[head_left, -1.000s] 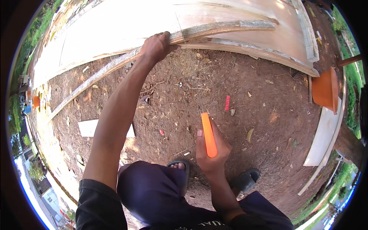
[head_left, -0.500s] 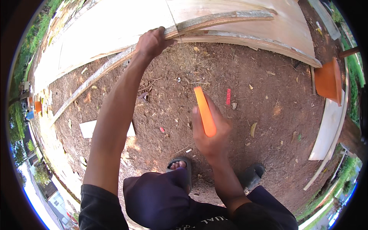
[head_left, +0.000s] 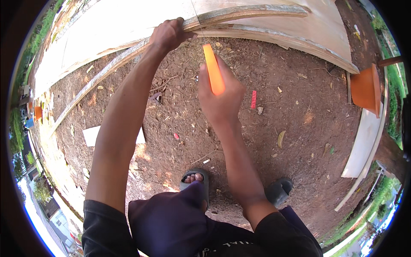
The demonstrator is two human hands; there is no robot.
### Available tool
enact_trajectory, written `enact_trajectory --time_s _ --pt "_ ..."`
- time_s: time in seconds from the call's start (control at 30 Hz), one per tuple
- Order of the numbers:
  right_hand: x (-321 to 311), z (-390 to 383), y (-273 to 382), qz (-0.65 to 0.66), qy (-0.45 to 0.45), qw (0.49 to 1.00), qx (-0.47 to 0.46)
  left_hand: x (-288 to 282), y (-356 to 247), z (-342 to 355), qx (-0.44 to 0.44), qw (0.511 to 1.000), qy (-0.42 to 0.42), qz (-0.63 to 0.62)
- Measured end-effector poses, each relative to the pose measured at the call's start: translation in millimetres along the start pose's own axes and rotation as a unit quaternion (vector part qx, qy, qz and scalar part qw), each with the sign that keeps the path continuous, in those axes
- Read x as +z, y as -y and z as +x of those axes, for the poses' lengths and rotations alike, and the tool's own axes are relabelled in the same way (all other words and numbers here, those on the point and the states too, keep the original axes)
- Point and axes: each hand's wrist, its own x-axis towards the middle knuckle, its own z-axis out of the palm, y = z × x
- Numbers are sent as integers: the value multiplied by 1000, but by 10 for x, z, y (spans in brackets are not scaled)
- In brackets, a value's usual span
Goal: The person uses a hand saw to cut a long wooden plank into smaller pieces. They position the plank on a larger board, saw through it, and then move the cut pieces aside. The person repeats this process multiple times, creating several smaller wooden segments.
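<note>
Head view | your left hand (head_left: 168, 35) grips the wooden strip (head_left: 252, 13) across the plywood sheet (head_left: 321, 35)'s near edge, apparently steadying it beside the thin blade (head_left: 197, 15) | your right hand (head_left: 226, 96) wraps the orange handle (head_left: 214, 70), seemingly keeping the blade on edge.

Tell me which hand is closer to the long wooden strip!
Left. The left hand grips the wooden strip; the right hand is apart from it, nearer the body, holding the orange saw handle.

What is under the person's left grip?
A long wooden strip, showing on both sides of the left grip. The wood directly beneath is covered, so I can't see it.
</note>
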Motion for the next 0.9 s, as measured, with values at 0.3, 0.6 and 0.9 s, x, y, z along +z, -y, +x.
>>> enact_trajectory --time_s 0.3,0.6,0.9 --pt "-561 -744 41 -27 37 999 -2 0 -41 -51 -38 998 52 0" --pt "344 953 31 -86 58 995 4 40 -93 12 6 1000 -2 -26" --pt "-107 23 -14 -4 26 1000 9 -14 -45 2 -22 1000 11 7"
